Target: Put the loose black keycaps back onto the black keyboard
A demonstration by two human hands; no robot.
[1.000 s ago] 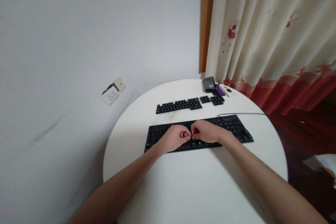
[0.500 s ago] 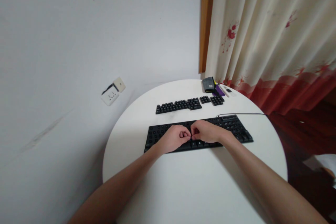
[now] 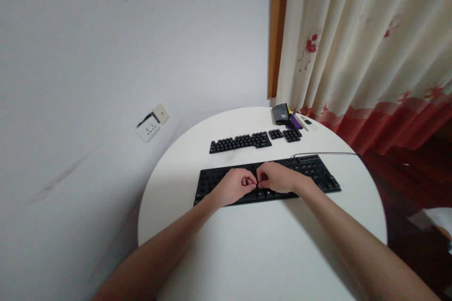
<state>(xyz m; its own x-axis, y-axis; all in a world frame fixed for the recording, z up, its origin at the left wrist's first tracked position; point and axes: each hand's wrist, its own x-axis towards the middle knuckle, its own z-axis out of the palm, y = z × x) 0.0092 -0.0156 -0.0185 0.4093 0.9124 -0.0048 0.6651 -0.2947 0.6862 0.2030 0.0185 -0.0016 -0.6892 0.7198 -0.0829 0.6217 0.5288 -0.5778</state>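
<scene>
Our left forearm (image 3: 169,249) reaches in from seven o'clock, our right forearm (image 3: 349,240) from five. Our left hand (image 3: 233,187) curls, fingertips toward three o'clock; our right hand (image 3: 277,177) arches toward nine, fingertips tucked down beside the left's. Whether they touch, we cannot tell.

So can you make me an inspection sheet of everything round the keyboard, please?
Surface: round white table.
Job's things: black keyboard, many keycaps off, some fitted along the front; loose keycaps grouped behind it.
Clutter: grey folded item, purple item and pale stick at the far right.
Hands: left hand and right hand curled, fingertips meeting over the keyboard; anything pinched is too small to tell.
Cables: thin dark cable behind the keyboard, running right.
Surroundings: wall with socket, patterned curtain, dark reddish floor.
</scene>
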